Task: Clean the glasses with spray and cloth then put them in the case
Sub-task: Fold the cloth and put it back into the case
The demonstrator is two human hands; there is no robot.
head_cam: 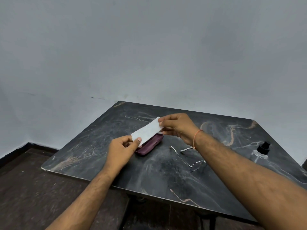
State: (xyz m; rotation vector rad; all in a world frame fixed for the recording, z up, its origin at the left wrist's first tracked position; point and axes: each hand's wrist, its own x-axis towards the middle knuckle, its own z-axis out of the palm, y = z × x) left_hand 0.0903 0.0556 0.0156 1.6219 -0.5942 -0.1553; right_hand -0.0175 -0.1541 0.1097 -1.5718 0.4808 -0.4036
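Observation:
A white folded cloth [147, 131] is stretched in the air between both hands. My left hand [123, 147] pinches its near left end, and my right hand [177, 127] pinches its far right end. Under the cloth lies a maroon glasses case [150, 145] on the dark marble table [83, 155]; the cloth hides part of it. Thin metal-framed glasses [191, 161] lie on the table to the right of the case, partly under my right forearm, with their arms unfolded. A clear spray bottle [260, 152] with a black nozzle stands at the table's right side.
The table stands against a pale grey wall [149, 55]. Dark flooring [33, 188] shows to the left and below the table's front edge. An orange thread band circles my right wrist [196, 138].

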